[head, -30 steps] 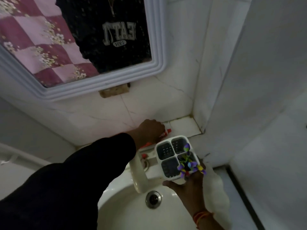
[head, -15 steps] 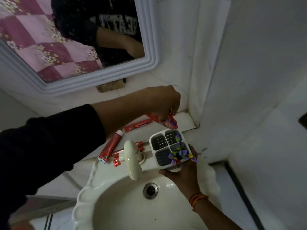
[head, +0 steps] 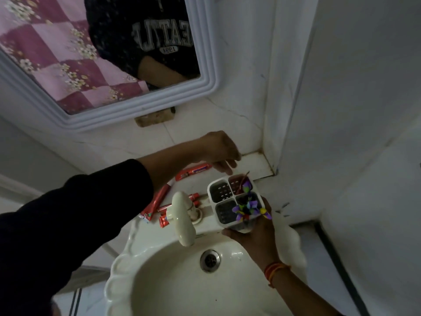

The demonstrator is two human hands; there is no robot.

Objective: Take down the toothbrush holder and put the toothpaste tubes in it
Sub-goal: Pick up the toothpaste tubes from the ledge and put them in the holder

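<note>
My right hand (head: 255, 233) grips the white four-compartment toothbrush holder (head: 222, 192) from below, over the sink's back edge. Purple and yellow toothbrush ends (head: 248, 207) stick out of its near right compartment. A red toothpaste tube (head: 238, 184) stands in the far right compartment. My left hand (head: 219, 151) hovers just above that compartment with fingers apart and nothing in them. Several red toothpaste tubes lie on the ledge behind the tap: one (head: 193, 171) near my left wrist, a long one (head: 157, 200) under my forearm, smaller ones (head: 165, 217) by the tap.
A cream tap (head: 182, 221) juts over the white basin (head: 127, 258) with its drain (head: 209, 260). A white-framed mirror (head: 136, 110) hangs on the tiled wall above. A wall corner (head: 273, 133) closes the ledge on the right.
My left hand lifted a red tube from the ledge, brought it over the holder and let it go into the far right compartment. The holder has stayed in my right hand.
</note>
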